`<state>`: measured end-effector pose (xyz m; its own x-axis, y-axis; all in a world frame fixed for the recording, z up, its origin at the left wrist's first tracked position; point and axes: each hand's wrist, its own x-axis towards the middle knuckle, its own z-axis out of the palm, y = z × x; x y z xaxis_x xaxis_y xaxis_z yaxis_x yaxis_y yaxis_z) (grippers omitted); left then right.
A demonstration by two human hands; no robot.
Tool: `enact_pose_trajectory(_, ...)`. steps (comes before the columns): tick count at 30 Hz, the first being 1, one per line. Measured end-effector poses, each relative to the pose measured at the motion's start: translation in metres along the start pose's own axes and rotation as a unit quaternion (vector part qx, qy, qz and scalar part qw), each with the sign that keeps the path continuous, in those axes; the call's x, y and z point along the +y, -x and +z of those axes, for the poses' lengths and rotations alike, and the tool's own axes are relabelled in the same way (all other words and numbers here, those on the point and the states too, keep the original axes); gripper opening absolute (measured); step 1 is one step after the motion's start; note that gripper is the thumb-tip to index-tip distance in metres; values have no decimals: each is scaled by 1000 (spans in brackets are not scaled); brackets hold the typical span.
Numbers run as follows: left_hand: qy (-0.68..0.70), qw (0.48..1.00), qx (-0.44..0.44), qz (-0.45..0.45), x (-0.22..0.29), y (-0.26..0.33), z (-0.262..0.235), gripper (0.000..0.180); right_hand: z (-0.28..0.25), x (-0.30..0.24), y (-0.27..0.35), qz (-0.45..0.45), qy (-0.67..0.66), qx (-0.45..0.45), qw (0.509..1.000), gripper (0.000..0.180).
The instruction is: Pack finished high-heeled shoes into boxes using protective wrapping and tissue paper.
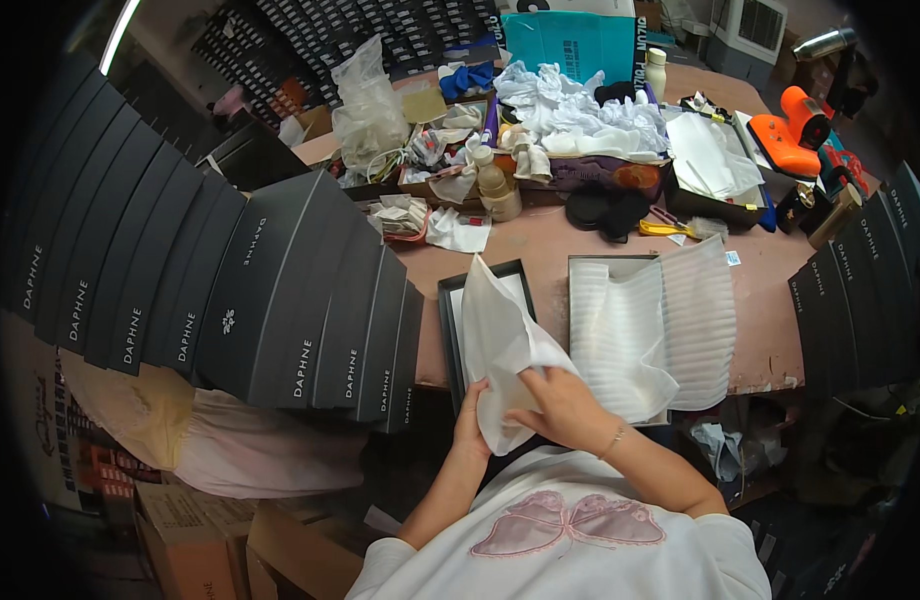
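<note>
Closest to me, both hands are on a white tissue-paper sheet (500, 350) held up over the table's near edge. L hand (470, 425) is mostly behind the sheet, fingers curled round its lower edge, gripping it; R hand (560, 405) pinches the sheet's lower right part, thumb and fingers closed on the paper. Just behind the sheet I see an open black box tray (448, 330) w/ white lining, partly covered by the paper. Right beside it sits a second tray lined w/ white ribbed foam wrap (640, 320) that spills over its right side. All this sits on a pinkish worktable (770, 340). To my left, a fanned stack of black box lids (280, 290); more black boxes (860, 290) at right. Farther back: crumpled white cloths (580, 115), a small bottle (495, 185), a teal bag (570, 45), an orange heat gun (795, 130).
</note>
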<state>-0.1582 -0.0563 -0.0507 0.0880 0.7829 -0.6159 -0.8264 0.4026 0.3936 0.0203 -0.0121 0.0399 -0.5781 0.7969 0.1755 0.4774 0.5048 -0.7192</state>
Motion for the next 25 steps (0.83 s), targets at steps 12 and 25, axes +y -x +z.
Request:
enact_pose_trajectory(12,-393,879,-162,217,78,27,46,86,-57,39,76,45,-318,-45,946,89)
enact_pose_trajectory(25,-507,816,-264,84,-116,-101,86,79,-41,126,66,411,62,10,909,103)
